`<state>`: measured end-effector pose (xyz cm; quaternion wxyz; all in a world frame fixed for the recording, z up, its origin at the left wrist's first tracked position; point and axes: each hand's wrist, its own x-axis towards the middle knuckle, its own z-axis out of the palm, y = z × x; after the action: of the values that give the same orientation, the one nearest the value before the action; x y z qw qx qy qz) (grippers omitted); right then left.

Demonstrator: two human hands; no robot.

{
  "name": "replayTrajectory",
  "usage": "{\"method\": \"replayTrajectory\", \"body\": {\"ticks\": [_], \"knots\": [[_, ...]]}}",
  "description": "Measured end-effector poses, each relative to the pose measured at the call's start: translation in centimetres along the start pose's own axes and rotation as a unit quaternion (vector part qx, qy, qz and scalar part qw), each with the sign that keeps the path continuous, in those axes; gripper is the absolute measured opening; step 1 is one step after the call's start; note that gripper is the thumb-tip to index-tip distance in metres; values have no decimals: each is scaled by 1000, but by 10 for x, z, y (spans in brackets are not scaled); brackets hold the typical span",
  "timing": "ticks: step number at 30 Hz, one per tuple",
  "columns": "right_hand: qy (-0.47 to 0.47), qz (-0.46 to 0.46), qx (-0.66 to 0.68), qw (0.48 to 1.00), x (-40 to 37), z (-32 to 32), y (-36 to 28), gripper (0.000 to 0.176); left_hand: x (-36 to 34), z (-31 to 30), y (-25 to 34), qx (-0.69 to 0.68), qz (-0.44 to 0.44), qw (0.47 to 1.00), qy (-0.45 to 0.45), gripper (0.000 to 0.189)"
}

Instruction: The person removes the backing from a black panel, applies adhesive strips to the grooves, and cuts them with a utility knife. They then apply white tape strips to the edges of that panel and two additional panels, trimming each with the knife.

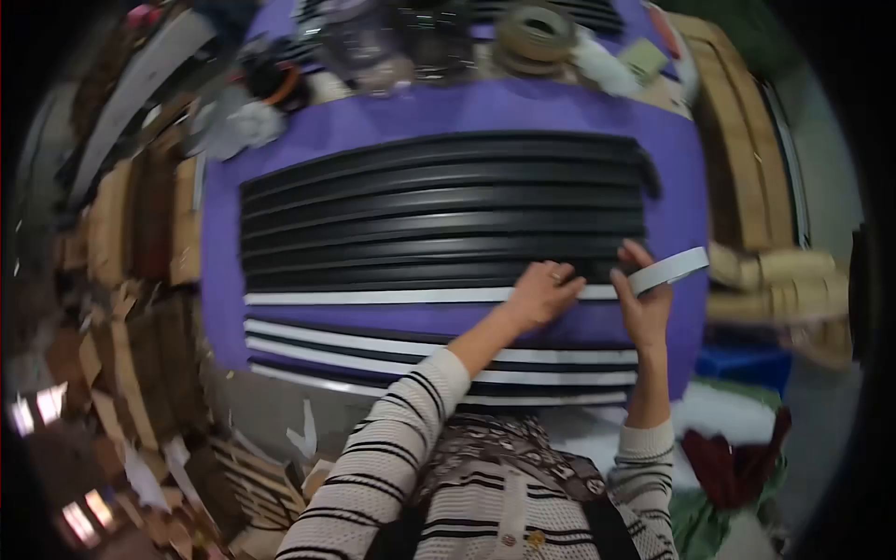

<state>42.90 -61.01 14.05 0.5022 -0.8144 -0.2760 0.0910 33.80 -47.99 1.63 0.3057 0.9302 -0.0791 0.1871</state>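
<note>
Long black strips (448, 196) lie side by side in a block on a purple table cover (495, 105). Along the near edge of the block runs a white tape band (373, 298). My left hand (544, 295) is closed over this edge near its right end, fingers bunched on the nearest black strip; the fingertips are partly hidden. Just to the right, my right hand (646, 303) holds what looks like a roll of white tape (677, 269), seen edge-on, between thumb and fingers. Closer to my body lie several separate black strips with white bands (317, 347).
At the table's far side stand tape rolls (535, 37), clear containers (359, 47) and crumpled plastic (245, 129). Cardboard boxes (140, 373) are piled on the left, and long cartons (737, 131) stand on the right. A dark red cloth (737, 457) lies at lower right.
</note>
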Motion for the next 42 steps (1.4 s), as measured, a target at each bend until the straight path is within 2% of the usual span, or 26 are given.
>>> {"method": "replayTrajectory", "body": {"ticks": [1,3,5,6,8,10,12,13,14,15,16,17,18,19,20,22,24,26,28,30,32,33,37,39,41,42], "knots": [[-107,-54,-148,982,-2,22,10,43,-7,-27,4,14,-10,996,86,23],[-133,-168,-247,945,-15,59,25,40,-48,-78,-23,135,-109,983,68,12],[-188,-82,-360,910,-25,75,49,33,-114,-116,-61,252,-205,944,62,8],[-193,-81,-362,909,-28,76,52,33,-136,-141,-65,259,-290,918,72,8],[-161,-66,-362,916,-28,76,53,30,-172,-166,-78,251,-314,914,62,11],[-200,-40,-370,907,-30,73,43,33,-194,-176,-81,218,-336,915,44,11],[-287,31,-269,919,-37,59,40,35,-198,-178,-74,184,-332,925,-30,12],[-223,127,-119,959,-30,66,23,37,-194,-181,-69,178,-322,930,1,11],[-150,93,-32,984,-23,80,-7,38,-186,-183,-62,164,-308,937,27,12],[-85,84,137,983,-18,101,-34,43,-173,-185,-53,97,-305,943,94,14],[-62,95,258,960,-10,120,-64,49,-160,-185,-44,33,-304,939,159,17],[-58,89,391,914,-7,147,-71,55,-154,-185,-35,-92,-354,915,172,24],[-59,100,433,894,-9,176,-86,57,-147,-187,-25,-104,-348,915,174,24],[-63,109,483,866,-12,202,-98,58,-139,-190,-16,-361,-412,801,241,26],[-66,113,499,857,-17,219,-102,60,-131,-193,-11,-579,-444,621,287,28],[-74,119,527,838,-31,242,-110,65,-133,-197,-13,-581,-447,623,272,30],[-75,137,552,819,-40,262,-117,68,-147,-198,-25,-625,-437,576,293,29],[-76,152,577,799,-47,278,-120,72,-159,-207,-34,-606,-432,588,316,24],[-67,184,583,789,-51,287,-123,73,-174,-214,-44,-719,-432,490,238,23],[-69,203,597,773,-56,299,-125,75,-188,-221,-54,-701,-457,489,247,20],[-69,173,534,825,-60,308,-130,71,-205,-220,-65,-680,-431,559,199,15],[-67,159,515,839,-61,313,-131,73,-202,-228,-62,-696,-451,518,210,12],[-65,144,510,845,-59,326,-134,76,-211,-242,-63,-724,-459,460,231,13],[-33,177,519,836,-51,311,-138,75,-230,-264,-78,-587,-508,589,225,12],[-3,83,579,811,-42,284,-116,71,-264,-299,-107,-461,-533,663,254,10],[29,88,573,814,-39,265,-105,69,-284,-318,-125,-394,-548,687,271,8]]}}
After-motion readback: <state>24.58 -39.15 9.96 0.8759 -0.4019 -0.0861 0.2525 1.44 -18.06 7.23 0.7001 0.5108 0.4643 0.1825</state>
